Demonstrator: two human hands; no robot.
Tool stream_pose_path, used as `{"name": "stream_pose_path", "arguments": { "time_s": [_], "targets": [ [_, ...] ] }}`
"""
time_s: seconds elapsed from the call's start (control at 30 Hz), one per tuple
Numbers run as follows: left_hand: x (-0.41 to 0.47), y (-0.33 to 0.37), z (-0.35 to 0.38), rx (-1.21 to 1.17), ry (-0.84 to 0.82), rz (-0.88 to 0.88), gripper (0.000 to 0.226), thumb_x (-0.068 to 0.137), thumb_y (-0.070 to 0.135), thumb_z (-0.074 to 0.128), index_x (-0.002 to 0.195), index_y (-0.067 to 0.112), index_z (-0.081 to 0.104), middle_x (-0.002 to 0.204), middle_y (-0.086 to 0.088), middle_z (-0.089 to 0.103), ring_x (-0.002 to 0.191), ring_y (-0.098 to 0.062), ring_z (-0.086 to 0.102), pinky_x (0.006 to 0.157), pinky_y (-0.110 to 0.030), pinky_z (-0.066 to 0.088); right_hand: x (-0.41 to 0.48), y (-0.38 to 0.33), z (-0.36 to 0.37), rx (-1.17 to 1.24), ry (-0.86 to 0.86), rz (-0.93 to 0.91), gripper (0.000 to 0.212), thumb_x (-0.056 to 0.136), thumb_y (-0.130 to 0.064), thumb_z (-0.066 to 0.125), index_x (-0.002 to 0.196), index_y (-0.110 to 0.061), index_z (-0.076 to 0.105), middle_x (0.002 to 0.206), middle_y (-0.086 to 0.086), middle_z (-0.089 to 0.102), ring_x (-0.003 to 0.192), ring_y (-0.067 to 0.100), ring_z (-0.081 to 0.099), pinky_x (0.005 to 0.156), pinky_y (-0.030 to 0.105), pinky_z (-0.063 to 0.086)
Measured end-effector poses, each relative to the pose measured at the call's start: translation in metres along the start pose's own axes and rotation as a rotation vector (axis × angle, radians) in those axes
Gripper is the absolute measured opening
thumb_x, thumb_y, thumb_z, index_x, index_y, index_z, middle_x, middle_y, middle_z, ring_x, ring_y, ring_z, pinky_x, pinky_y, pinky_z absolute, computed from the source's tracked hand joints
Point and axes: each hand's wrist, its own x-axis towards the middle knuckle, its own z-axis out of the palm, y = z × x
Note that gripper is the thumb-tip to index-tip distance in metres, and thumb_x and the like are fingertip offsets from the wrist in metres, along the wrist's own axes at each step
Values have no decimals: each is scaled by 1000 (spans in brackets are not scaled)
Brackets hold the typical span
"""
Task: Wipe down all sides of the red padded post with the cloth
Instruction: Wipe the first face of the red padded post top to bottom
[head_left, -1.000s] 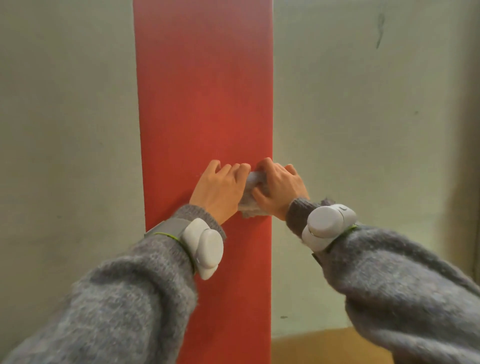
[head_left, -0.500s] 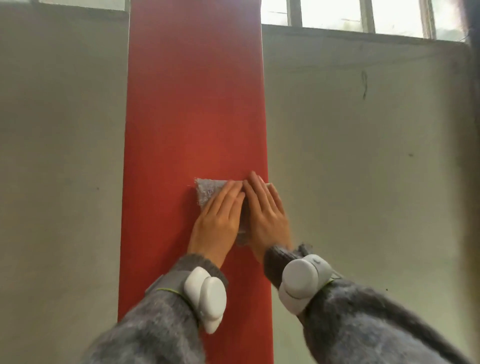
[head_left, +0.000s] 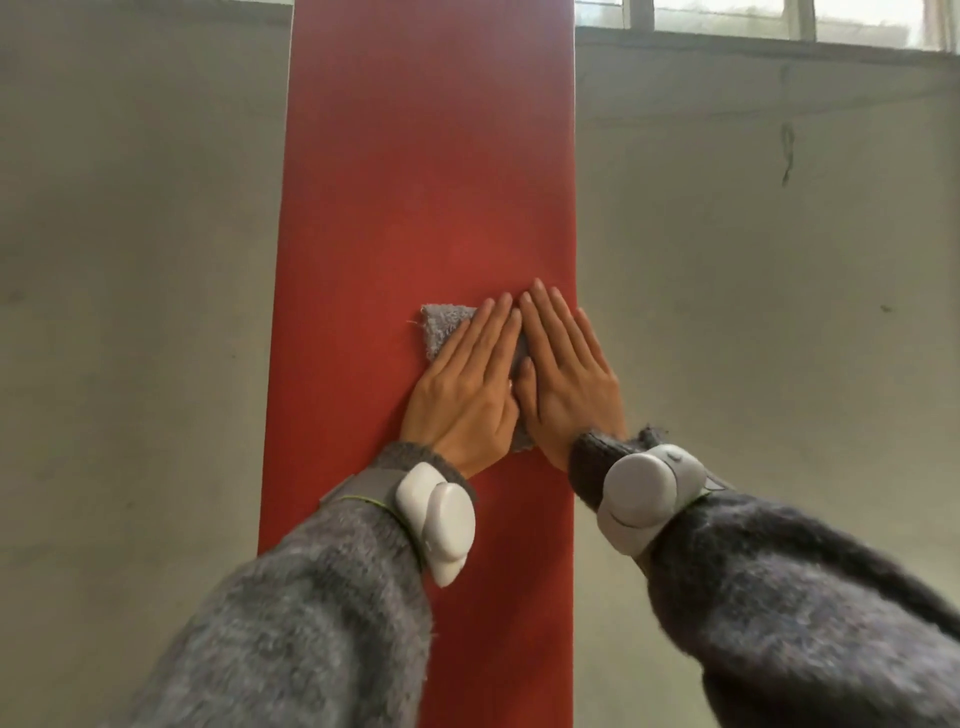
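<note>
Fingers: on your left hand (head_left: 462, 395) and your right hand (head_left: 566, 384) alike they lie straight and side by side, curled round nothing. The left fingers (head_left: 488, 338) and right fingers (head_left: 550, 322) slant toward each other, tips almost meeting.
Contact: both palms press the cloth (head_left: 444, 325) flat against the red padded post (head_left: 426, 182). Your hands touch along their thumb sides.
Cloth: grey and fluffy, spread on the post's front face, right of its middle. One corner shows up and left of your left fingers, and a scrap of its lower edge shows between your wrists.
Post: upright, running out of view at top and bottom. Your right hand's outer edge lies near its right edge.
Wrists: a white rounded unit on a grey strap sits on each, the left wrist unit (head_left: 439, 514) and the right wrist unit (head_left: 641, 493).
Sleeves: fuzzy grey knit, left sleeve (head_left: 311, 623) and right sleeve (head_left: 805, 597).
Behind: a grey wall (head_left: 130, 312) on both sides of the post and a window (head_left: 779, 21) at top right.
Since a second ago: then your curled fingers held the cloth bunched at the post's right edge; now it lies flat under open palms.
Since half a second ago: same flat press on the same face, with both hands on the cloth as before.
</note>
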Motion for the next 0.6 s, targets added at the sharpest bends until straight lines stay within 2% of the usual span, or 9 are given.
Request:
{"name": "stream_pose_path", "arguments": {
  "time_s": [0.1,0.17,0.23,0.3,0.33,0.43,0.5,0.6],
  "targets": [
    [33,-9,0,59,15,-6,56,83,16,31,127,-12,50,133,-26,49,125,-35,48,108,-39,31,30,10,2,-17,17,21,51,94,-21,28,134,3,46,140,19,44,130,30,42,112,29,11],
    [56,-15,-3,42,-18,-17,60,82,19,25,129,-12,48,134,-25,48,127,-35,46,108,-39,31,50,16,0,-31,5,36,53,95,-24,22,137,1,42,144,16,40,133,28,38,112,28,8],
    [75,-18,-10,-22,-93,-62,67,83,24,15,137,-9,38,144,-21,38,135,-31,35,113,-33,19,67,22,-4,-42,-58,55,55,98,-29,13,146,-6,26,153,9,22,142,20,19,113,24,-2],
    [90,-24,-9,-21,-94,-117,61,89,23,16,143,-2,30,150,-14,28,141,-22,25,114,-25,10,75,28,0,-38,-95,72,50,103,-29,14,149,-11,12,157,3,8,144,15,4,111,21,-10],
    [93,-25,-8,-14,-80,-135,58,91,21,21,143,-2,31,150,-14,30,140,-22,27,114,-25,12,75,27,1,-11,-68,81,49,103,-29,17,149,-11,15,156,4,10,144,16,6,111,20,-11],
    [84,-22,-3,32,13,-106,55,85,15,27,130,-9,49,135,-22,48,125,-32,48,106,-38,31,68,13,1,38,81,126,50,98,-28,25,140,-6,41,146,14,38,136,28,34,112,24,-1],
    [71,-21,2,42,37,-100,56,84,15,27,131,-7,48,136,-21,48,126,-32,48,105,-40,32,54,8,8,54,182,140,46,95,-23,34,131,-2,52,136,18,49,128,32,45,112,29,10],
    [48,-13,-1,25,3,-39,55,86,18,29,132,-6,47,137,-20,47,127,-30,46,108,-36,24,25,-3,10,136,241,174,42,95,-19,38,129,1,53,134,18,51,128,30,43,113,33,21]
  ]
}}
